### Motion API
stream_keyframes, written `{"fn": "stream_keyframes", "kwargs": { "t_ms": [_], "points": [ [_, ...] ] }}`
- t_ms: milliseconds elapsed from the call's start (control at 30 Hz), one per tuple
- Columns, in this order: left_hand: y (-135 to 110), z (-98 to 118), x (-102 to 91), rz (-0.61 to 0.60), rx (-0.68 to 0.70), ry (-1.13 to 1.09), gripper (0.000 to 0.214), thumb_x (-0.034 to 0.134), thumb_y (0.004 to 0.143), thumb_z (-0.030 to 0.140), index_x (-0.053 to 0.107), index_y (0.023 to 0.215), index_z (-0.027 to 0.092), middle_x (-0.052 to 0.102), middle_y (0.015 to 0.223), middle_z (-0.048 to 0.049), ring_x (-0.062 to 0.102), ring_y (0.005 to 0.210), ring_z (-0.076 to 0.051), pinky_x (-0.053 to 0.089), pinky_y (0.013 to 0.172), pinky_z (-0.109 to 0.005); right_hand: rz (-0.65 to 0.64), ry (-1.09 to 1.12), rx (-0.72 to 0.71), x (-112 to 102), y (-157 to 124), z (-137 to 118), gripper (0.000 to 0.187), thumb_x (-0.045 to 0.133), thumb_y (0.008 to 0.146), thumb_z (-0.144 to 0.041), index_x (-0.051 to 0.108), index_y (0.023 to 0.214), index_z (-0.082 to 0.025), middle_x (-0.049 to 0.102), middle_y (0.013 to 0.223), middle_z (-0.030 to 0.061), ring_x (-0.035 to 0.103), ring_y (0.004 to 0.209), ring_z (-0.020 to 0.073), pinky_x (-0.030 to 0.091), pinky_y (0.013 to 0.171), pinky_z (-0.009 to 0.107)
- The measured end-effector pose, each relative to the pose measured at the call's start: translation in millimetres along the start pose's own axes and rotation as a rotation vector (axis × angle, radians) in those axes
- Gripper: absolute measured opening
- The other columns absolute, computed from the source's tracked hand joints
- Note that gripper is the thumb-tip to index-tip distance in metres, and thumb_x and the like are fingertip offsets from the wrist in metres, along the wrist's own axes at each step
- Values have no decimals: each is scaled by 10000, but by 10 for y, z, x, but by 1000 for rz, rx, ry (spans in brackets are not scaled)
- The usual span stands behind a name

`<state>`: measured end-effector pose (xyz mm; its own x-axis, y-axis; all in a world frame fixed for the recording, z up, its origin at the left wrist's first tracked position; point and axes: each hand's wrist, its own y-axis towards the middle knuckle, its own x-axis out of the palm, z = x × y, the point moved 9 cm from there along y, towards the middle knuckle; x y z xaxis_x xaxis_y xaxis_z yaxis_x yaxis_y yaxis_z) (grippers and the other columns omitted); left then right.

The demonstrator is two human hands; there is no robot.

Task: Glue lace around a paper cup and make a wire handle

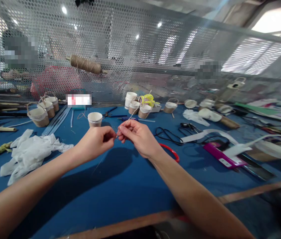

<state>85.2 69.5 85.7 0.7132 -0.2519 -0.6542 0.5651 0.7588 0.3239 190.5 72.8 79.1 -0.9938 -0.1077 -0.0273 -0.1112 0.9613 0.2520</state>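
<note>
In the head view, the left hand [103,137] and right hand [137,135] pinch a thin strand [133,113] (twine or wire, I cannot tell) between nearly touching fingertips, seemingly for fine control. Beyond the right fingers it slants up, away and rightward; a cup [95,119] stands just past the left hand, probably for easy reach.
</note>
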Motion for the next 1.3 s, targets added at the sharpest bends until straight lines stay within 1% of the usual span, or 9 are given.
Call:
{"fn": "stream_keyframes", "kwargs": {
  "t_ms": [233,533,667,867,1000,1067,1167,1233,1300],
  "points": [
    [18,-88,27,45,-24,-120,146,446,786,235,550,762,136,510,594,29,390,513,-69,313,475,-187,34,44,-6,-30,1,8,209,685,691,-328,566,716,-158,620,625,-15,577,529,88,488,529,240],
    [11,-60,-34,113,-7,-134,166,457,810,268,556,773,140,542,634,13,440,558,-82,353,515,-196,96,142,-26,-35,-15,-3,224,691,680,-339,554,722,-166,631,642,-12,587,557,90,504,546,243],
    [14,-56,-24,99,-1,-138,170,457,812,268,556,768,137,542,632,12,441,552,-80,349,501,-188,94,132,-18,-38,-7,9,222,685,687,-336,553,726,-161,629,640,-11,586,555,86,504,544,238],
    [6,-16,-32,97,40,88,163,452,810,223,586,798,131,603,641,-8,463,532,-84,349,503,-197,35,-27,33,-20,4,32,232,717,652,-310,552,711,-158,598,595,-27,589,539,94,502,537,246],
    [6,-19,-15,90,44,231,139,474,807,207,595,825,140,607,624,-5,475,503,-91,367,491,-203,43,-89,29,-41,11,36,237,720,645,-320,555,701,-159,599,593,-23,587,533,99,500,531,254],
    [5,40,-67,153,105,367,110,525,786,193,595,855,145,623,702,-34,535,591,-129,426,564,-245,73,-67,27,-80,22,55,233,714,650,-322,554,701,-160,607,597,-17,586,534,100,498,528,254],
    [-25,202,-191,286,264,541,146,583,768,202,594,902,144,623,866,-95,573,811,-214,461,721,-351,128,4,45,-156,40,102,224,713,652,-305,549,700,-159,611,597,-17,582,542,96,497,532,248],
    [-29,248,-251,290,317,549,135,581,780,216,594,895,147,626,859,-88,575,821,-216,463,733,-352,138,42,62,-180,49,122,229,718,645,-299,547,696,-156,618,607,-13,587,559,95,495,536,241],
    [-12,241,-273,225,319,512,93,560,794,191,595,868,147,638,828,-66,585,759,-183,468,697,-311,122,61,76,-174,54,125,235,715,648,-305,542,694,-153,633,623,-2,594,570,96,494,539,238]
  ]
}}
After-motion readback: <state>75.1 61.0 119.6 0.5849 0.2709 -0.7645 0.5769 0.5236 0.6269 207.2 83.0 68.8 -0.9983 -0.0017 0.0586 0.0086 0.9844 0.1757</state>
